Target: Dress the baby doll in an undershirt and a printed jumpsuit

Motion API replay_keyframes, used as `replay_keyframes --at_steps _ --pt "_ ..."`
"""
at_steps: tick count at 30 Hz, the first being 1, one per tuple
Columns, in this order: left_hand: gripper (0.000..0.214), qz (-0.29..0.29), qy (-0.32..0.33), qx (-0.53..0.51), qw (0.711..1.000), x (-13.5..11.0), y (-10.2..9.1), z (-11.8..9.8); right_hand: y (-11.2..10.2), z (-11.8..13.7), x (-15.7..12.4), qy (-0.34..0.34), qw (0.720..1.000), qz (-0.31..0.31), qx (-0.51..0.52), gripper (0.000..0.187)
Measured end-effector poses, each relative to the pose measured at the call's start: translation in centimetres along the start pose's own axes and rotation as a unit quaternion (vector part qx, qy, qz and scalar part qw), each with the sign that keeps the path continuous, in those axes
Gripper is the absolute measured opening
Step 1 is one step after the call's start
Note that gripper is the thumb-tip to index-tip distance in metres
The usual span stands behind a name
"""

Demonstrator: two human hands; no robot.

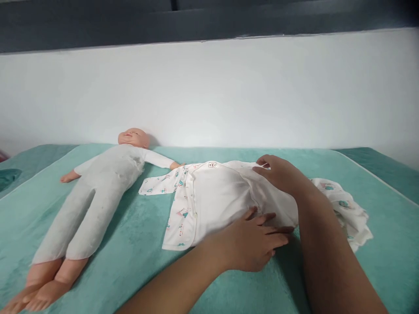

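Note:
A white baby shirt [216, 198] with small coloured prints lies spread on the green cloth, its front open and the plain inside showing. One printed sleeve stretches out to the left. My left hand [253, 240] rests on the lower right part of the shirt, fingers spread and nothing gripped. Up at the shirt's right shoulder, my right hand [278, 172] has thumb and fingers bent together at the fabric edge. My right forearm crosses over the shirt's right side and hides part of it.
A baby doll [104, 174] with a white cloth body lies on its back at the left, one hand touching the shirt's sleeve area. Bunched printed baby clothing [348, 209] lies at the right. The green cloth [131, 270] covers the surface up to a white wall [209, 96].

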State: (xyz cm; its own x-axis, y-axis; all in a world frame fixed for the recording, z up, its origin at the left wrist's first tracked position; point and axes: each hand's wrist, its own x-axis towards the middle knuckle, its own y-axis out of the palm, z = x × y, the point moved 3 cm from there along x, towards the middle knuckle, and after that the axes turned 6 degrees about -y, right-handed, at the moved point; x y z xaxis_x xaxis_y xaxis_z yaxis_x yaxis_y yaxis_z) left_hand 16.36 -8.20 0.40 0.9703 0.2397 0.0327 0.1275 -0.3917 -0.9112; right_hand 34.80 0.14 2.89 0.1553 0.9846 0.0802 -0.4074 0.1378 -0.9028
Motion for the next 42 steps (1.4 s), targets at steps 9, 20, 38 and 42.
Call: replay_keyframes --at_steps 9,20,38,42 --pt "0.039 -0.038 0.006 0.064 0.997 0.2 0.2 0.6 0.3 5.2 -0.7 -0.14 0.98 0.003 0.14 0.021" --pt "0.028 -0.099 -0.02 0.003 0.995 1.0 0.0 1.2 5.5 1.6 2.2 -0.145 0.984 -0.031 0.098 0.022" --pt "0.032 -0.152 -0.545 0.103 0.818 -10.1 -4.3 7.9 9.2 9.6 -1.0 -0.211 0.955 0.019 0.206 0.02" --pt "0.018 -0.114 -0.518 0.049 0.847 -10.9 -4.5 7.8 10.3 11.3 -2.5 -0.2 0.948 0.082 0.233 0.024"
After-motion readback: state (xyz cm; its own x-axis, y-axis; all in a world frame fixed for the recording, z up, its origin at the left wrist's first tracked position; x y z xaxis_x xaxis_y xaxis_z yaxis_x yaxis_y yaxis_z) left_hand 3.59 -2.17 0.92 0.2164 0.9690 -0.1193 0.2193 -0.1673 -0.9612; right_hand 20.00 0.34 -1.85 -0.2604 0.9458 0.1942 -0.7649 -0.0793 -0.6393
